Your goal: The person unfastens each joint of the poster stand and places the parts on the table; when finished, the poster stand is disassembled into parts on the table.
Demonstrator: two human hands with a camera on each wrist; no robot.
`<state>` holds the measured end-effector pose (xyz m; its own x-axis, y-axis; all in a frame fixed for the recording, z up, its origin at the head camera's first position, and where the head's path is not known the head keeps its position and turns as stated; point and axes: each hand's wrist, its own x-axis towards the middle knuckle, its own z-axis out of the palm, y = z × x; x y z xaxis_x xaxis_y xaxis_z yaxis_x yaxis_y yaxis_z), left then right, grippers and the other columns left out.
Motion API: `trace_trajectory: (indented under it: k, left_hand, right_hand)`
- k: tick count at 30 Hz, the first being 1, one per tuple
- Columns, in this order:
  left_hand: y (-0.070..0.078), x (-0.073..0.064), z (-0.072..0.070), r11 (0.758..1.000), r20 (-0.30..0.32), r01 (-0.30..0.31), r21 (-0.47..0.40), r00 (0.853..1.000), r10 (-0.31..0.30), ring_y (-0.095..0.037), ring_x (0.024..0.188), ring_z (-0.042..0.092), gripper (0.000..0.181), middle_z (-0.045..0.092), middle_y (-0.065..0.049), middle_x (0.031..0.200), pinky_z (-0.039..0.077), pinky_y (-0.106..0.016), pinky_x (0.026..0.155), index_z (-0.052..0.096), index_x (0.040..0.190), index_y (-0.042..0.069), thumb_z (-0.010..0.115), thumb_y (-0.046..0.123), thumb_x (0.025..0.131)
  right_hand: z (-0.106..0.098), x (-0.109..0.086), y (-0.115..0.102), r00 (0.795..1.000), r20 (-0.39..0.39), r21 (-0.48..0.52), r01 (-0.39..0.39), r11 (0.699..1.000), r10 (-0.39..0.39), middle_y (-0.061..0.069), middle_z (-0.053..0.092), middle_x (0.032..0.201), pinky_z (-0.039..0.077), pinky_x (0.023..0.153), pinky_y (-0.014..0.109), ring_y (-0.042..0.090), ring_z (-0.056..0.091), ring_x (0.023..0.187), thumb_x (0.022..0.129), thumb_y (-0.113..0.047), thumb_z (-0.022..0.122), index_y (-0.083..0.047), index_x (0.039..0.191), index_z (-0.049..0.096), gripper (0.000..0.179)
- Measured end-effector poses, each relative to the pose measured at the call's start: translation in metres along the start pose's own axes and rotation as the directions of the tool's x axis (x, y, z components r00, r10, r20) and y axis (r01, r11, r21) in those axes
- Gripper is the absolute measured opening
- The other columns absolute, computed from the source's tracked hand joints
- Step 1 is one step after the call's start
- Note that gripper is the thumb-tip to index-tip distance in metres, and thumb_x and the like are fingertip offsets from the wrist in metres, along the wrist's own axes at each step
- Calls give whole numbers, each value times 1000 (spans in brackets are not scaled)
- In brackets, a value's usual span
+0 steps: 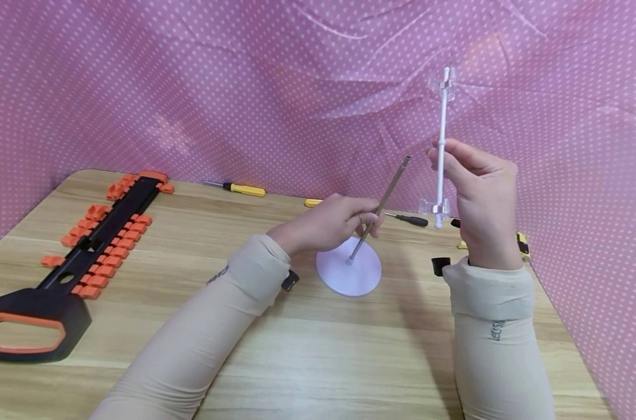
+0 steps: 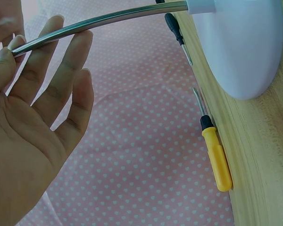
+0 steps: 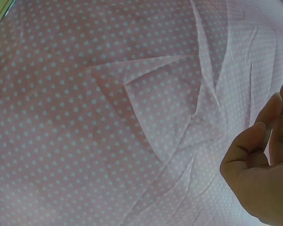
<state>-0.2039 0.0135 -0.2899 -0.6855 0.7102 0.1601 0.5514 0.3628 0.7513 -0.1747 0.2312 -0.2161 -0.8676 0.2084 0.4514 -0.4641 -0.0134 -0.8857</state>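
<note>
Toward two o'clock, the right hand point(image 1: 483, 189) is pinching a white rod point(image 1: 443, 119); near centre, the left hand point(image 1: 335, 223) is pinching a metal pole point(image 1: 394, 179), its round base point(image 1: 346, 281) showing toward five o'clock. Sideways pulling could start tipping it.

You are at a makeshift tabletop workspace, closer to a small workshop corner than anything else: a wood-grain table point(image 1: 323, 361), with pink dotted cloth point(image 1: 192, 87) hung round it from nine o'clock through twelve to three, hiding the room beyond. The tools suggest it: a black-and-orange rack point(image 1: 102, 233) at ten, a yellow-handled screwdriver point(image 1: 248, 190) at eleven, a black-handled screwdriver point(image 1: 411, 220) at one. Whether this is inside a home, lab or office, you cannot tell
</note>
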Motion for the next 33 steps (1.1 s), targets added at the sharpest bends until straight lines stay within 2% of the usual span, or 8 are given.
trace_trajectory:
  k: [8, 15, 23, 33]
  left_hand:
    - [-1, 0, 0, 1000, -3, -2, 5, 1000, 2, -12, 97, 73, 25, 75, 4, 101, 61, -25, 89, 68, 109, 13, 45, 23, 114]
    - [-1, 1, 0, 1000, 2, -5, -15, 1000, 5, -19, 102, 74, 26, 76, 1, 102, 62, -29, 91, 68, 111, 11, 45, 22, 114]
    - [-1, 1, 0, 1000, 0, 1, -13, 1000, -1, -15, 98, 74, 25, 75, 3, 100, 61, -25, 88, 68, 110, 12, 46, 22, 114]
    - [-2, 1, 1, 1000, 6, -5, -16, 1000, 6, -15, 99, 74, 25, 76, 2, 102, 62, -27, 89, 68, 110, 13, 45, 22, 115]
  right_hand:
    - [2, 0, 4, 999, 34, -27, -8, 1000, 9, 1, 83, 88, 57, 90, 24, 13, 76, 91, 88, 1, 85, 4, 102, 83, 15]
    - [-1, 2, 4, 999, 44, -43, -26, 999, 28, 1, 83, 90, 58, 91, 22, 13, 78, 91, 88, 1, 84, 3, 103, 83, 15]
    - [-1, 2, 4, 998, 46, -121, -33, 992, 39, -3, 83, 89, 55, 93, 22, 12, 75, 97, 87, -1, 87, 0, 102, 84, 15]
    - [1, 0, 7, 994, 81, -170, -55, 984, 70, -4, 83, 92, 53, 97, 22, 12, 75, 102, 87, -5, 88, -4, 100, 85, 14]
